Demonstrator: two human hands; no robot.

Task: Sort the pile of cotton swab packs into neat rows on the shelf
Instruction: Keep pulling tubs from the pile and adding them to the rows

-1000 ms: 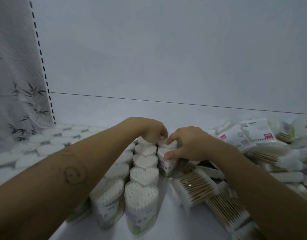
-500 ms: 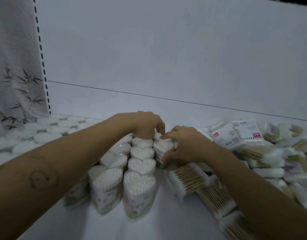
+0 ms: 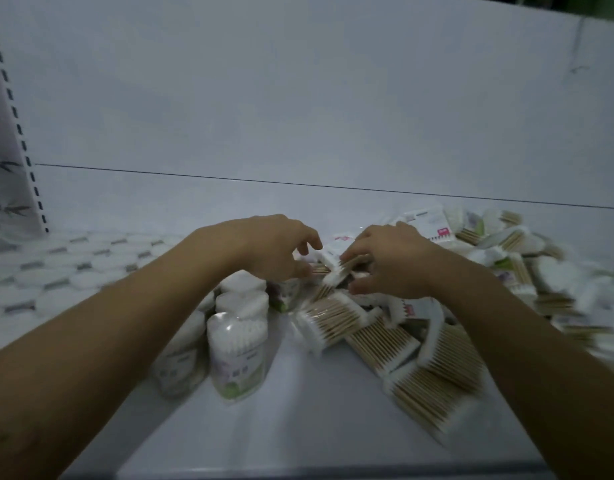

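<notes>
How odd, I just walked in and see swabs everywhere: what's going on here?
A person is sorting cotton swab packs on a shelf. The right hand pinches a wooden-stick pack from the loose pile; the left hand hovers beside it. Heart-shaped packs already stand in rows on the left.

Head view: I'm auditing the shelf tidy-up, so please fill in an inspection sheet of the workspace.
Surface: white shelf board, bare at the front.
Job's things: clear heart-shaped tubs of white cotton swabs standing in rows, centre-left; loose pile of flat wooden-stick swab packs, right.
Clutter: white round packs in rows, far left.
Hands: right hand grips a wooden-stick pack atop the pile; left hand beside it, grip unclear.
Cables: nothing seen.
Surroundings: white back panel; slotted upright, left.
</notes>
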